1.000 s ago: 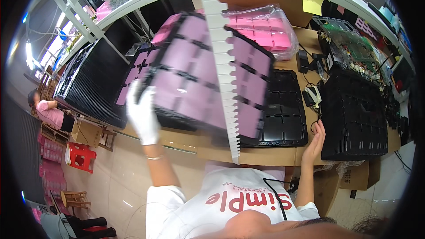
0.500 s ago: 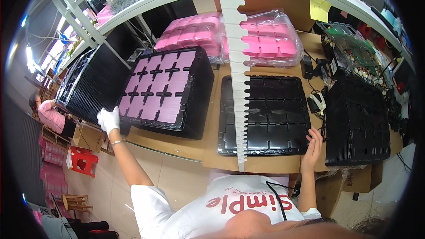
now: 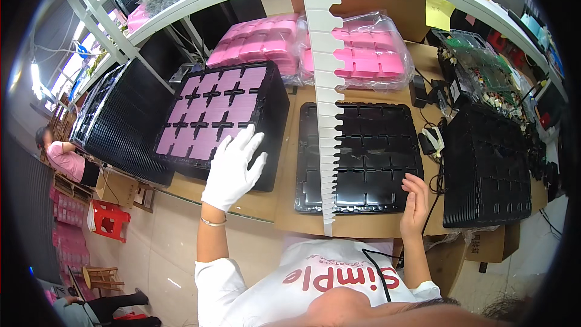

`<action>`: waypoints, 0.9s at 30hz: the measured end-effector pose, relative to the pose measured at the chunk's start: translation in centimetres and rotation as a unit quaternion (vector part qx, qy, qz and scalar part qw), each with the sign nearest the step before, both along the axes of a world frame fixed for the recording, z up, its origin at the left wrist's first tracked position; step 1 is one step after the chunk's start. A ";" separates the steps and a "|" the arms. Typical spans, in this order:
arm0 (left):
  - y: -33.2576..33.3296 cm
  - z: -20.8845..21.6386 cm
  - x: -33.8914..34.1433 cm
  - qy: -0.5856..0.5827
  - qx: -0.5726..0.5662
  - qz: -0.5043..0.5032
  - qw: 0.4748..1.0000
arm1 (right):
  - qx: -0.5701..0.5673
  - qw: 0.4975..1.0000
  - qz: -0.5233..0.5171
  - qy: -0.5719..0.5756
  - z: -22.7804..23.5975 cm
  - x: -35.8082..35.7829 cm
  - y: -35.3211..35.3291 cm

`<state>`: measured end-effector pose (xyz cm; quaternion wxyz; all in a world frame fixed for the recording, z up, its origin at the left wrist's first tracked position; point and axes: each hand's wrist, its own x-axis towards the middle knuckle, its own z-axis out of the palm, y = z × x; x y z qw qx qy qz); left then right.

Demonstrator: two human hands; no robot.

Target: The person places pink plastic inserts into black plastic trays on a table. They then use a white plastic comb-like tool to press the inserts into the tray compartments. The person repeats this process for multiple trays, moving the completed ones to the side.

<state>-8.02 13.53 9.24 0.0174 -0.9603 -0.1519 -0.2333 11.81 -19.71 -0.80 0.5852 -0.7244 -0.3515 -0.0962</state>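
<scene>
My left hand [image 3: 236, 166], in a white glove, reaches over the front right corner of a tall stack of black plastic trays. Its fingers are stretched and apart, with nothing in them. Pink pieces [image 3: 207, 112] fill the compartments of that stack's top tray [image 3: 257, 94]. In front of me lies a flat black compartment tray [image 3: 378, 160], its compartments showing no pink pieces. My bare right hand [image 3: 416, 206] is beside its front right corner, fingers loosely bent and holding nothing; whether they touch the rim I cannot tell.
Further stacks of black trays stand at far left [image 3: 124, 121] and right [image 3: 487, 169]. Behind are bagged pink pieces [image 3: 357, 54]. A white notched strip [image 3: 327, 85] crosses the middle. Cables, a white clip-like tool [image 3: 433, 140] and green circuit boards [image 3: 478, 60] lie to the right.
My left hand has moved right, from the left stack's edge to over the pink-filled tray's front corner. My right hand has shifted slightly left and down.
</scene>
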 end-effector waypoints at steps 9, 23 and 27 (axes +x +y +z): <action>-10.0 -1.3 5.2 -0.412 -0.006 0.080 0.908 | 0.000 0.941 0.332 -0.065 3.4 -9.0 10.5; -10.7 -6.8 2.6 0.043 -0.559 0.015 0.828 | -0.004 0.955 0.296 0.030 1.5 -5.7 6.4; -11.5 -8.3 2.5 -0.136 -0.698 0.044 0.702 | -0.072 0.927 0.265 0.255 -2.2 -4.0 6.2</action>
